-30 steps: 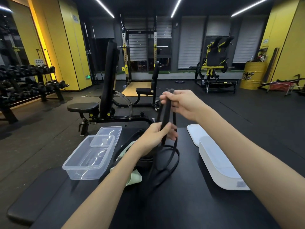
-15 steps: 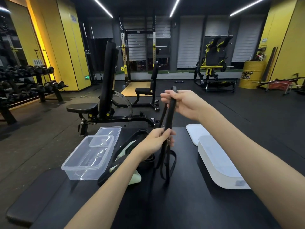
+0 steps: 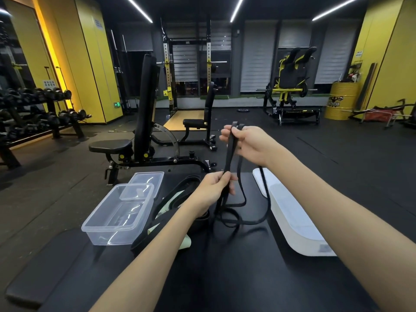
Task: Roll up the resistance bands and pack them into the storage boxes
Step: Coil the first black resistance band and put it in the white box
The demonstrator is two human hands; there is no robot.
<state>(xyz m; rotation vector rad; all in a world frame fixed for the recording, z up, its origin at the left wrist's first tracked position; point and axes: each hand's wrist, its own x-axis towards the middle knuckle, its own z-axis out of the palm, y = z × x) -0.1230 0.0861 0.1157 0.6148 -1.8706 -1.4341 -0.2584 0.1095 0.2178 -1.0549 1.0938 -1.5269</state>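
Note:
A thin black resistance band [image 3: 230, 154] is stretched upright between my hands above the black table [image 3: 236, 278]. My right hand [image 3: 246, 144] pinches its folded top end, which sticks out above the fingers. My left hand [image 3: 215, 188] grips the band lower down. Below that hand the band's slack hangs in loose loops [image 3: 242, 216] that reach the table, one strand running under my right forearm. Under my left forearm lies a wider black band [image 3: 177, 192] on a pale green band [image 3: 185, 240]. A clear storage box [image 3: 117, 216] stands open at the left, a white storage box [image 3: 295, 224] at the right.
The clear lid [image 3: 147, 180] lies behind the clear box, and a white lid [image 3: 258, 179] behind the white box. An adjustable bench [image 3: 144, 122] stands just beyond the table. A dumbbell rack [image 3: 33, 113] is at the far left, a squat rack [image 3: 186, 70] at the back.
My left hand has slid a little along the band. The hanging slack, bunched straight below that hand half a second ago, has spread into wider loops to the right.

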